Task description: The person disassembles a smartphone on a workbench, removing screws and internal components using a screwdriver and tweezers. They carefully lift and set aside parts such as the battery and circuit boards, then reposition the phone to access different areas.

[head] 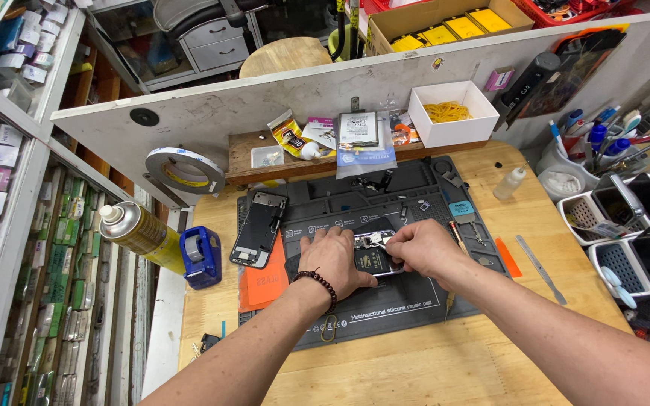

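Two hands mid-frame | left hand (334,259) pressed flat, fingers spread, steadying opened phone (374,256) on grey mat (385,308) | right hand (423,248) fingers pinched over its top, grasped item hidden

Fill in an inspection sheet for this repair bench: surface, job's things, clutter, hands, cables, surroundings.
Surface: wooden table with a dark silicone repair mat on it.
Job's things: opened phone on the mat, insides showing.
Clutter: detached phone screen, spray can, blue tape dispenser, tape roll, metal spatula, dropper bottle, white box of rubber bands.
Hands: left hand rests on the opened phone; right hand pinches at its top edge.
Cables: nothing seen.
Surroundings: parts shelves at left, white baskets at right.
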